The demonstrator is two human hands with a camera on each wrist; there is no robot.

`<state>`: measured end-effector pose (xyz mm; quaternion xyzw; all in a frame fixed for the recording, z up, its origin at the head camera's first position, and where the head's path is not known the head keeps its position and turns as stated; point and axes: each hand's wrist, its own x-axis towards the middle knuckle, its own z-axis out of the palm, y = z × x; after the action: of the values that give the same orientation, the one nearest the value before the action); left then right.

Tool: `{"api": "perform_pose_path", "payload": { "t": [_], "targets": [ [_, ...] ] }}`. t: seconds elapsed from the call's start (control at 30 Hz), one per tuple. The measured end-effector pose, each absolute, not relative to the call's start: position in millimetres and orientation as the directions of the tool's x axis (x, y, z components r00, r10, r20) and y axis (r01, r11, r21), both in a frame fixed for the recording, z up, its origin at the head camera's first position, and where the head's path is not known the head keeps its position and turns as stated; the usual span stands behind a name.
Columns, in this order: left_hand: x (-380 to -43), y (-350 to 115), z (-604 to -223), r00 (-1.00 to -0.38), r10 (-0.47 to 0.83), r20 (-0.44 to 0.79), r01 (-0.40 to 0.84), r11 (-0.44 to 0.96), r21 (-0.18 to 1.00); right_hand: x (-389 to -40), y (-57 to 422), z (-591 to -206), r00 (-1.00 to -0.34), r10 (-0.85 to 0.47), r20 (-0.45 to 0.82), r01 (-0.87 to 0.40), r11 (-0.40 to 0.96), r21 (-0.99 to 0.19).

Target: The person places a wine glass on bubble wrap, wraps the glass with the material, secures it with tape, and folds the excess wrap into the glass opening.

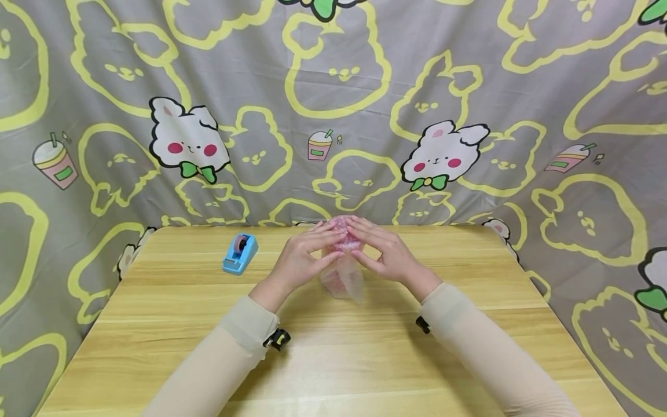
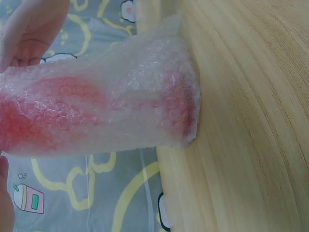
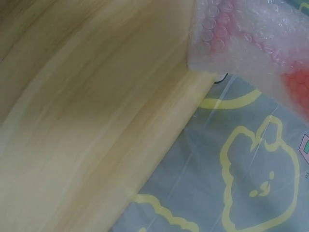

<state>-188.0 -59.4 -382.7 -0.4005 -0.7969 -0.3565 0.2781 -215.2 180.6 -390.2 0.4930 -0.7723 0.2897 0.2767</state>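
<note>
A red stemmed thing shaped like a goblet, wrapped in clear bubble wrap, stands upright on the table between both hands. Its wide foot and narrow stem show through the wrap in the left wrist view. My left hand holds the upper part from the left, fingers near the top and thumb lower. From the other side my right hand holds it the same way, fingertips almost meeting the left ones. A loose flap of wrap hangs at the front. The right wrist view shows only the wrap's lower part.
A blue tape dispenser with a roll of tape stands on the wooden table, left of the hands. Behind the table's far edge hangs a grey patterned curtain, which also runs along both sides. Small black devices sit at both wrists.
</note>
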Motion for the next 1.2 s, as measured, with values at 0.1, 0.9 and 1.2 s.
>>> {"api": "perform_pose_path", "payload": {
  "t": [0.1, 0.9, 1.2],
  "targets": [
    [-188.3, -59.4, -382.2, -0.506, 0.442, 0.740, 0.845, 0.425, 0.324, -214.9, 181.2, -391.0, -0.355, -0.590, 0.725, -0.924, 0.339, -0.177],
    [-190.2, -59.2, -376.9, -0.514, 0.423, 0.746, 0.838, 0.436, 0.329, -212.6, 180.7, -389.0, -0.350, -0.559, 0.751, -0.924, 0.337, -0.180],
    [-193.6, -61.5, -378.7, -0.502, 0.415, 0.759, 0.841, 0.441, 0.315, -213.2, 181.2, -388.2, -0.355, -0.551, 0.755, -0.922, 0.342, -0.184]
  ]
}}
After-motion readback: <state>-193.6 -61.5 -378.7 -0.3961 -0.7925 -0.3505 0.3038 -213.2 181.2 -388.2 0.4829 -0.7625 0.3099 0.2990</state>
